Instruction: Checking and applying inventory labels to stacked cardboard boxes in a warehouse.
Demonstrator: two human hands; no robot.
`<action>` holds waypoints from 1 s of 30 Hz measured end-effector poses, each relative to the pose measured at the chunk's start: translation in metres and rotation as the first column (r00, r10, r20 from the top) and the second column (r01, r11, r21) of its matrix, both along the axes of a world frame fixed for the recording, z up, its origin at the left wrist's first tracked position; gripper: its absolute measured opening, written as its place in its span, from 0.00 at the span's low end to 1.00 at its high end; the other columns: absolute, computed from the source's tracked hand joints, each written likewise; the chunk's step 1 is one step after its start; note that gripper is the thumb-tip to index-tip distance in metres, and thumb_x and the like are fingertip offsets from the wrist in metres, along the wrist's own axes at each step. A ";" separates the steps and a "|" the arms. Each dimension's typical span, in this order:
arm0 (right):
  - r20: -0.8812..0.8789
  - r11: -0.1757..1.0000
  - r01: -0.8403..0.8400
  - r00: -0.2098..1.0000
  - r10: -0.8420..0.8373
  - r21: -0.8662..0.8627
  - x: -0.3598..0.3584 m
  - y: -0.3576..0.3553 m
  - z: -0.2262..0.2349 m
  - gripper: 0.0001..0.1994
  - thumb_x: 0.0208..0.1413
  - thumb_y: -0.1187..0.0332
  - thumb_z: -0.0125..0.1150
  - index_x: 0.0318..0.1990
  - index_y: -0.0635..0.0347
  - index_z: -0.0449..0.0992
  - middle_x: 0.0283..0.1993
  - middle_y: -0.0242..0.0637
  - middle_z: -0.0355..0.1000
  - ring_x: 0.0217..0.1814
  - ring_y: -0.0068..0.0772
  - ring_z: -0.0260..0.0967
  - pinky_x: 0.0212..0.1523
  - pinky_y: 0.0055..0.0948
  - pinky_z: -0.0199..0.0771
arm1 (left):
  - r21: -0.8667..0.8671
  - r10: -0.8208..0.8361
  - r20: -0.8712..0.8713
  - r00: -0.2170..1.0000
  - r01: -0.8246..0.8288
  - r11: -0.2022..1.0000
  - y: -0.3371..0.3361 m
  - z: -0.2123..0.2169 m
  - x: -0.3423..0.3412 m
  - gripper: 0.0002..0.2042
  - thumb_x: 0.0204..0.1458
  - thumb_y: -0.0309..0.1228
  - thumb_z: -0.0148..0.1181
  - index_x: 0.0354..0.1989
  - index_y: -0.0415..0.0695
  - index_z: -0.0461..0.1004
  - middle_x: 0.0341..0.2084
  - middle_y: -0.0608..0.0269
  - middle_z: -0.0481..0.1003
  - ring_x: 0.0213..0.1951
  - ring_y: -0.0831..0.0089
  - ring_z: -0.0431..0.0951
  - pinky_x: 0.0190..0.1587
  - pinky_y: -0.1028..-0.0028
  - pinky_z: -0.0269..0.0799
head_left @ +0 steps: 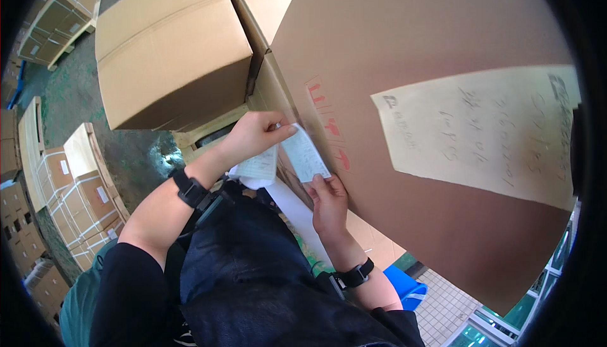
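My left hand (253,133) pinches the top corner of a small white printed label (305,155) against the side of a big brown cardboard box (436,24). My right hand (327,200) holds the label's lower edge with the fingertips. Beneath my left hand hangs a white roll or strip of label backing (258,169), trailing down between my arms. Both wrists wear black bands. The label sits next to red printed arrow marks (329,119) on the box.
A large pale paper sheet with handwriting (487,132) is stuck on the box's face. Other cardboard boxes (171,50) stand beyond. Stacked strapped cartons on pallets (82,208) lie on the green floor to the left. A blue object (408,287) sits lower right.
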State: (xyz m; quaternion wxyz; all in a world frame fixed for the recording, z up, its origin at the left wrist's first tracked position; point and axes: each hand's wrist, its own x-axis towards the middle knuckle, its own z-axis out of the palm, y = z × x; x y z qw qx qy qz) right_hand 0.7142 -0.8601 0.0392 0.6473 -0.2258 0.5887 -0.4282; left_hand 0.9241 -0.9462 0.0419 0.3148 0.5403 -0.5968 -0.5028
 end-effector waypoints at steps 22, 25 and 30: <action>0.066 0.977 0.200 0.977 -0.205 0.075 0.020 -0.015 0.017 0.09 0.54 0.71 0.53 0.44 0.53 0.68 0.43 0.31 0.69 0.40 0.23 0.67 0.38 0.24 0.67 | -0.098 0.061 -0.054 0.997 -0.067 0.993 -0.038 -0.013 -0.021 0.13 0.47 0.39 0.58 0.30 0.40 0.73 0.10 0.63 0.62 0.14 0.77 0.61 0.19 0.73 0.59; 0.062 0.978 0.185 0.980 -0.192 0.101 0.019 -0.015 0.022 0.12 0.55 0.70 0.52 0.47 0.53 0.67 0.45 0.32 0.69 0.40 0.23 0.67 0.38 0.23 0.67 | -0.079 0.113 -0.054 0.992 -0.117 0.990 -0.040 -0.018 -0.025 0.14 0.46 0.40 0.59 0.30 0.40 0.72 0.11 0.61 0.64 0.15 0.75 0.64 0.20 0.73 0.61; 0.015 0.984 0.111 0.993 -0.115 0.140 0.001 -0.004 0.045 0.17 0.56 0.70 0.50 0.53 0.59 0.65 0.49 0.34 0.67 0.40 0.23 0.66 0.39 0.24 0.67 | -0.070 0.272 0.043 0.961 -0.269 0.961 -0.036 -0.017 -0.024 0.17 0.43 0.42 0.61 0.35 0.42 0.70 0.12 0.58 0.67 0.17 0.68 0.70 0.22 0.70 0.65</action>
